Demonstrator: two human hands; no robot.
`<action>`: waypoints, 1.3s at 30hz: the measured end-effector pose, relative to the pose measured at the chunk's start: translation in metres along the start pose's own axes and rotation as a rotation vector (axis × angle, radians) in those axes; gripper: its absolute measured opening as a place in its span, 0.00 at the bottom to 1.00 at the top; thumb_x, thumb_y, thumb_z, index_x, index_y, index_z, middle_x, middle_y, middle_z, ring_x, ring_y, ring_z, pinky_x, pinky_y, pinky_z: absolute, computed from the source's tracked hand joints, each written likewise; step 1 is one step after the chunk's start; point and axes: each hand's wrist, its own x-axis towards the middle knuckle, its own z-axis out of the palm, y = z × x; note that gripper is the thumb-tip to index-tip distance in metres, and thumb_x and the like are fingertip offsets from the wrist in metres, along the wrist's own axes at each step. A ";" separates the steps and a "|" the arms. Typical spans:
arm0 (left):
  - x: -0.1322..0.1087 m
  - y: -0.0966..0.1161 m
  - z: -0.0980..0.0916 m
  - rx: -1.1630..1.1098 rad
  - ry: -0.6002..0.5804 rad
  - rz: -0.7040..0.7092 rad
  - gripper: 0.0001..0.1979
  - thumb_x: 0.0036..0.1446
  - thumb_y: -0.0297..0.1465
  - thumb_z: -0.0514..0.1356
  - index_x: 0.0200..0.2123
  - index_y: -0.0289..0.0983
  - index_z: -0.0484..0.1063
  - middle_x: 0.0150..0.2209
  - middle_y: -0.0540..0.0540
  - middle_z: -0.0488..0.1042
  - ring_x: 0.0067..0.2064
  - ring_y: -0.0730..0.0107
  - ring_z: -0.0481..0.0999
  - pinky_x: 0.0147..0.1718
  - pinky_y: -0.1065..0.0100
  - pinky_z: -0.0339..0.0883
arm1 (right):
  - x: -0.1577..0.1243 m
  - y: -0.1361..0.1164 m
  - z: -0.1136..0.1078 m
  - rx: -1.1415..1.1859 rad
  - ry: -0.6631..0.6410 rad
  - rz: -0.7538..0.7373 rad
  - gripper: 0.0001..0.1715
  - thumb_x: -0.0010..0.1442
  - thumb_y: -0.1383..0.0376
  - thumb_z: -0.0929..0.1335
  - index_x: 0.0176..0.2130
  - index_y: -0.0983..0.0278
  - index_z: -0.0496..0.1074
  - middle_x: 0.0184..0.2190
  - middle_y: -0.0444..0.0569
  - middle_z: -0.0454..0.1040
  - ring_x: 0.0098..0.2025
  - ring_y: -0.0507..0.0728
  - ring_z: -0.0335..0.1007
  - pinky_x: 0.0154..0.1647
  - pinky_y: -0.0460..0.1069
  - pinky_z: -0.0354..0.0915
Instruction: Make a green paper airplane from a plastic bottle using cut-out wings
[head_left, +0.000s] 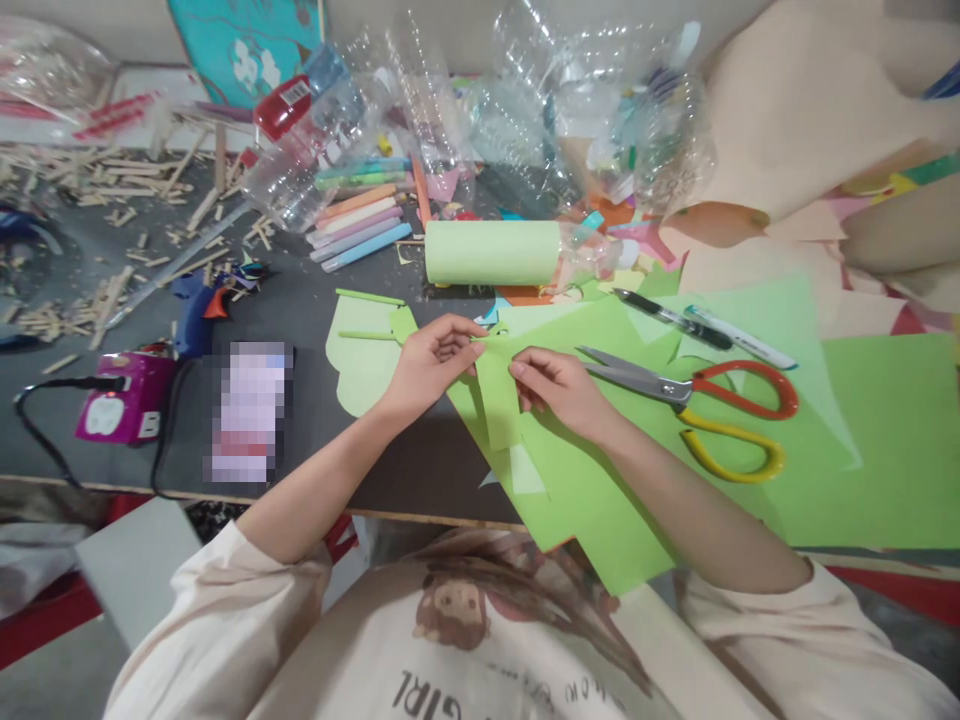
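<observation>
A narrow green paper strip (501,405) hangs between my hands, its lower end over larger green sheets. My left hand (441,358) pinches its upper left edge, thumb and fingers together. At the strip's right edge, the fingers of my right hand (553,385) are closed on it; their tips are partly hidden. Left of my left hand lies a pale green cut-out shape (364,375) with thin green strips on it. Scissors (667,385) with one red and one yellow handle rest open on the green sheet (862,430), right of my right hand.
Behind my hands lies a bottle wrapped in pale green paper (491,252). Pens (675,318) lie on the sheets at right. Farther left are a phone (251,410), a purple box (124,400), a blue glue gun (196,310) and wood sticks (112,290). Clear plastic bottles (517,130) stand behind.
</observation>
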 end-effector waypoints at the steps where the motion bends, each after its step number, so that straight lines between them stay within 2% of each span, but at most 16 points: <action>1: 0.000 0.000 0.000 -0.004 0.000 -0.004 0.11 0.50 0.37 0.64 0.33 0.36 0.70 0.23 0.54 0.69 0.23 0.78 0.71 0.25 0.74 0.66 | 0.000 0.000 0.000 0.002 -0.002 0.002 0.22 0.55 0.47 0.69 0.26 0.63 0.66 0.15 0.38 0.64 0.15 0.47 0.56 0.18 0.45 0.53; 9: 0.000 0.001 -0.001 -0.002 0.002 -0.017 0.14 0.49 0.40 0.65 0.32 0.37 0.70 0.23 0.54 0.70 0.23 0.78 0.71 0.25 0.74 0.66 | 0.000 0.000 0.000 0.008 -0.018 -0.009 0.24 0.55 0.46 0.68 0.26 0.63 0.66 0.16 0.38 0.65 0.16 0.46 0.57 0.18 0.44 0.53; 22: -0.004 0.003 0.002 0.021 0.011 -0.002 0.14 0.51 0.41 0.64 0.33 0.37 0.71 0.24 0.53 0.70 0.24 0.77 0.70 0.25 0.73 0.65 | -0.001 0.001 0.002 0.013 -0.005 -0.027 0.22 0.51 0.48 0.70 0.25 0.62 0.63 0.16 0.37 0.62 0.17 0.48 0.59 0.21 0.46 0.56; 25: -0.006 0.007 0.002 0.003 -0.014 -0.022 0.14 0.50 0.40 0.65 0.35 0.37 0.72 0.22 0.54 0.68 0.22 0.78 0.68 0.22 0.75 0.62 | -0.002 0.002 0.002 -0.037 -0.022 -0.065 0.21 0.54 0.50 0.69 0.25 0.61 0.62 0.16 0.37 0.61 0.18 0.49 0.59 0.22 0.46 0.57; 29: -0.006 0.010 0.002 0.062 -0.104 -0.120 0.14 0.48 0.39 0.66 0.35 0.35 0.74 0.20 0.54 0.67 0.18 0.82 0.60 0.17 0.76 0.53 | -0.004 0.006 0.003 -0.181 -0.045 -0.142 0.16 0.57 0.55 0.66 0.25 0.61 0.61 0.17 0.38 0.60 0.18 0.49 0.56 0.22 0.46 0.53; 34: -0.005 0.009 0.003 0.032 -0.080 -0.125 0.16 0.44 0.41 0.68 0.31 0.35 0.75 0.30 0.48 0.76 0.28 0.75 0.72 0.25 0.74 0.64 | -0.004 0.011 0.004 -0.303 -0.054 -0.190 0.13 0.58 0.59 0.64 0.25 0.61 0.60 0.17 0.38 0.60 0.19 0.49 0.54 0.23 0.46 0.52; 36: -0.005 0.009 0.003 0.000 -0.064 -0.129 0.15 0.44 0.40 0.69 0.31 0.35 0.74 0.30 0.47 0.77 0.30 0.74 0.74 0.27 0.74 0.66 | -0.004 0.011 0.004 -0.307 -0.067 -0.184 0.13 0.58 0.59 0.64 0.25 0.61 0.60 0.17 0.38 0.60 0.19 0.49 0.54 0.23 0.46 0.52; 39: -0.005 0.007 0.004 -0.053 -0.057 -0.155 0.15 0.44 0.38 0.68 0.34 0.36 0.74 0.27 0.49 0.76 0.27 0.76 0.73 0.26 0.74 0.66 | -0.005 0.011 0.005 -0.311 -0.075 -0.182 0.13 0.58 0.59 0.64 0.25 0.60 0.60 0.17 0.38 0.61 0.20 0.49 0.55 0.24 0.46 0.53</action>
